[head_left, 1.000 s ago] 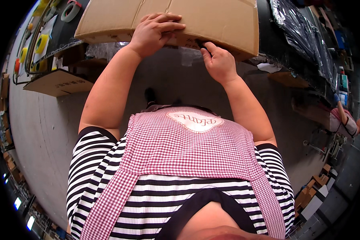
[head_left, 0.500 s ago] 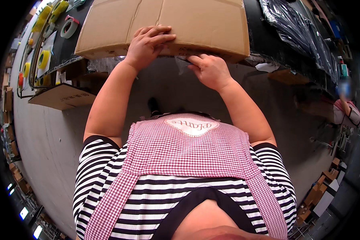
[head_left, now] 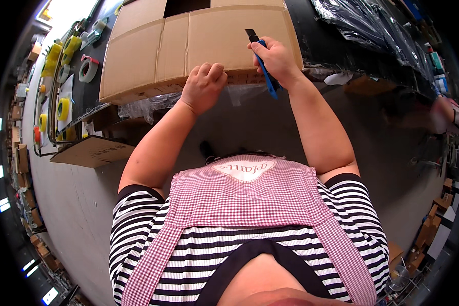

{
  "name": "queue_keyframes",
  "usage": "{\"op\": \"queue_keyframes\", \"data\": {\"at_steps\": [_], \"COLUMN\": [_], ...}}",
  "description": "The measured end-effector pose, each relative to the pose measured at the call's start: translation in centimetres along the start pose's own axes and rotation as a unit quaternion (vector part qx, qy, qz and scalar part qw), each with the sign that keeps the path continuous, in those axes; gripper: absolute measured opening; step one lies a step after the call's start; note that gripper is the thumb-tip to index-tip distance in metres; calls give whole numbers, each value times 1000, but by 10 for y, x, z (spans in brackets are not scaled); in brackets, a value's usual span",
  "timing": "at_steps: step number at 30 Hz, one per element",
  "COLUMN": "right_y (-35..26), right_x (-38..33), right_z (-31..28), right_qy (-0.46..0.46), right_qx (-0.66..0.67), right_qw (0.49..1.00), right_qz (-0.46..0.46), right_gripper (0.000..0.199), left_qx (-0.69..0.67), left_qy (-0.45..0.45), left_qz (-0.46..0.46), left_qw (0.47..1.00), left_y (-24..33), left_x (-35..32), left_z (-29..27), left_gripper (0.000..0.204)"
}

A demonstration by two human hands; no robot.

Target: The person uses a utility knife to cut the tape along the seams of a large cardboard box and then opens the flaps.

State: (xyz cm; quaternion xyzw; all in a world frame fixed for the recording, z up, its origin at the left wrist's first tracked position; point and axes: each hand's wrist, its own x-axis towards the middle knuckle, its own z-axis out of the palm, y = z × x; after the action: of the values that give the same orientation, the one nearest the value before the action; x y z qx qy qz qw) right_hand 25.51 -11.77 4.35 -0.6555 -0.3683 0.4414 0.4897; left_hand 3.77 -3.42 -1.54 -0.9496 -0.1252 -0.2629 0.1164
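Note:
A large brown cardboard box [head_left: 224,35] lies on the black worktable, with a dark opening between its top flaps at the far side. My right hand [head_left: 279,61] is closed around a blue and black utility knife [head_left: 263,65], held over the box's near right part with its dark blade tip pointing away from me. My left hand [head_left: 204,87] is at the box's near edge with its fingers curled; whatever they may pinch there is hidden. A strip of clear plastic [head_left: 237,95] hangs below that edge, between my hands.
Rolls of tape, including a white one [head_left: 88,70] and a yellow one [head_left: 64,109], sit at the left. Plastic-wrapped dark goods [head_left: 359,28] cover the table's right side. A cardboard flap [head_left: 94,151] juts out below left. Another person [head_left: 446,112] is at the far right.
My right hand has risen from the front edge to above the box, bringing the utility knife into sight. My left hand has come off the top to the near edge, fingers now curled.

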Motion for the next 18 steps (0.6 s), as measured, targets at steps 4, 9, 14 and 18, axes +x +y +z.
{"op": "queue_keyframes", "data": {"at_steps": [4, 9, 14, 18], "right_y": [-2, 1, 1, 5], "right_x": [2, 5, 8, 11], "right_z": [7, 8, 7, 6], "right_qy": [4, 31, 0, 13], "right_qx": [-25, -85, -47, -76], "right_qw": [1000, 996, 999, 997], "right_qz": [-13, -17, -10, -20], "right_gripper": [27, 28, 26, 26], "left_qx": [51, 63, -18, -117], "left_qy": [-15, -26, -12, -62], "left_qz": [32, -52, -139, -174], "left_qw": [998, 996, 990, 976], "left_y": [5, 24, 32, 46], "left_x": [-2, -14, -24, -27], "left_z": [0, 1, 12, 4], "left_gripper": [15, 11, 9, 9]}}
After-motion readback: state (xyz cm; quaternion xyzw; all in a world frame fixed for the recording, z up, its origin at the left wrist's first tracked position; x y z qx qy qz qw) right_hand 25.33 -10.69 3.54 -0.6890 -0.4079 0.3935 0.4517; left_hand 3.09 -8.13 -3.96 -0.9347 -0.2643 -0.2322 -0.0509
